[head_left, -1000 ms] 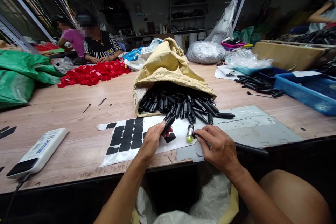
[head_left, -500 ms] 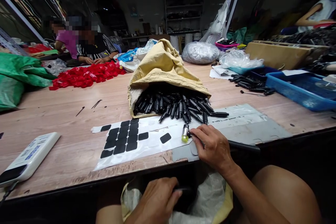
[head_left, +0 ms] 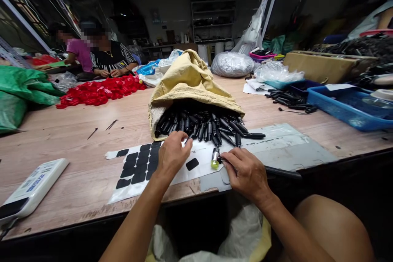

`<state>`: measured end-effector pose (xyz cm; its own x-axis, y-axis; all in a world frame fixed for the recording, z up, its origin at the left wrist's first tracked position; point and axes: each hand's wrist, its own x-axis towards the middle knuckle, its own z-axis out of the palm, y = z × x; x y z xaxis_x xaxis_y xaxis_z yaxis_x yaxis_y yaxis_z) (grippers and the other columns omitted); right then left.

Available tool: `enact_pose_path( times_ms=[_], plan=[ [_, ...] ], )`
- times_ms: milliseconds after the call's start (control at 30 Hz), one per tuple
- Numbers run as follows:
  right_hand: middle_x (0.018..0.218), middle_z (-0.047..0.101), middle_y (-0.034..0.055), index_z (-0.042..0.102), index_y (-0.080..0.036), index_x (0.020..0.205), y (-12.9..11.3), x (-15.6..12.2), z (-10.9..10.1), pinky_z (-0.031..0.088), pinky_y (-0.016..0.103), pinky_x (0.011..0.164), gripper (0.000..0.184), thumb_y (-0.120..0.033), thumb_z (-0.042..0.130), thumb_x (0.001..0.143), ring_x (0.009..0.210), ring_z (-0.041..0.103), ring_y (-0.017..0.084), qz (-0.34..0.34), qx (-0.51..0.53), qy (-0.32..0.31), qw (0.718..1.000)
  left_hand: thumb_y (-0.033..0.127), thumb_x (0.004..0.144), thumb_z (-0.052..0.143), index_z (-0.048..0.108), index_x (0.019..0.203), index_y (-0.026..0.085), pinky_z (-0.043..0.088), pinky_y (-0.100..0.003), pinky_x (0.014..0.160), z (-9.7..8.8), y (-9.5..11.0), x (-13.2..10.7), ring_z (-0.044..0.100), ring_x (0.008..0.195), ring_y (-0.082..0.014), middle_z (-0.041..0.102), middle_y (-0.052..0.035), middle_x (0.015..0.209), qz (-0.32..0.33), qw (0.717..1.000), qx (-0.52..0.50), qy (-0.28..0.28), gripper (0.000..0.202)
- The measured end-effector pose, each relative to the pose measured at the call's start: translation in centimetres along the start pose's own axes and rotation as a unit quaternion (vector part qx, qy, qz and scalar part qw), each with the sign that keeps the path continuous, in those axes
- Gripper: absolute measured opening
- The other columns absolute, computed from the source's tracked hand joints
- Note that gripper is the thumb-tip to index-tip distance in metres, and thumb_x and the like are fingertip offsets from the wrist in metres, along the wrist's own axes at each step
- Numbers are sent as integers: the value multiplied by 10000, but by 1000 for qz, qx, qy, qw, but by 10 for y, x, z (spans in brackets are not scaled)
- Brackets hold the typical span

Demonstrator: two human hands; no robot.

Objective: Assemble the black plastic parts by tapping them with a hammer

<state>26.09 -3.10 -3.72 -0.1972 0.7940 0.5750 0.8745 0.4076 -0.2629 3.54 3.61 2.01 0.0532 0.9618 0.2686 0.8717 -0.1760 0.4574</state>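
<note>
My left hand point(head_left: 172, 154) reaches over the white backing sheet point(head_left: 199, 155) toward the black tube-shaped parts point(head_left: 204, 125) spilling from a tan sack point(head_left: 190, 82); its fingers curl near one part, and whether they grip it is hidden. My right hand point(head_left: 245, 172) rests at the table's front edge, pinched on a slim black tool beside a small metal piece with a yellow-green tip point(head_left: 215, 159). Black rectangular pads point(head_left: 139, 166) lie in rows on the sheet, one loose pad point(head_left: 192, 164) between my hands.
A white device point(head_left: 30, 190) lies at the left front. Red parts point(head_left: 98, 89) are heaped in front of two seated people. Green bags point(head_left: 21, 90) stand left, blue trays point(head_left: 350, 106) and a cardboard box point(head_left: 325, 65) right. A bag point(head_left: 215, 237) hangs below the table edge.
My left hand dropped below the table edge to the bag with a black part, then came back up over the sheet to the pile. My right hand stayed put.
</note>
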Motion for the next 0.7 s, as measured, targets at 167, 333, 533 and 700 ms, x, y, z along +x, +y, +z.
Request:
enact_pose_path(
  times_ms=[167,333,533,700],
  plan=[
    [953,638,41,678,-237,1096,1,-1,1,431,341,819,214,-199,566,918,914,557,212,3,5,-7,1000,496,841,656,689,972,238,435,-332,694,25,-12,31,649,941,-271,718,-59,1034,-48,993,95,-57,292],
    [949,638,37,679,-240,1100,2,-1,1,440,341,818,222,-190,583,907,915,562,210,2,5,1,1000,461,845,631,706,899,249,391,-327,658,4,-21,18,653,885,-278,737,-50,962,-70,988,113,-77,231],
    [948,654,38,687,-234,1096,3,-2,2,462,340,818,219,-161,590,914,902,575,207,-16,2,19,1000,388,836,675,692,892,234,425,-317,737,-16,-24,-22,613,858,-220,704,-20,913,39,993,-36,-105,165],
    [1022,676,71,667,-194,1179,5,-6,7,495,356,863,285,-105,579,923,939,586,217,-42,-25,119,992,268,814,721,693,919,227,421,-334,782,2,-16,-47,570,874,-216,675,-15,882,109,982,-88,-128,116]
  ],
)
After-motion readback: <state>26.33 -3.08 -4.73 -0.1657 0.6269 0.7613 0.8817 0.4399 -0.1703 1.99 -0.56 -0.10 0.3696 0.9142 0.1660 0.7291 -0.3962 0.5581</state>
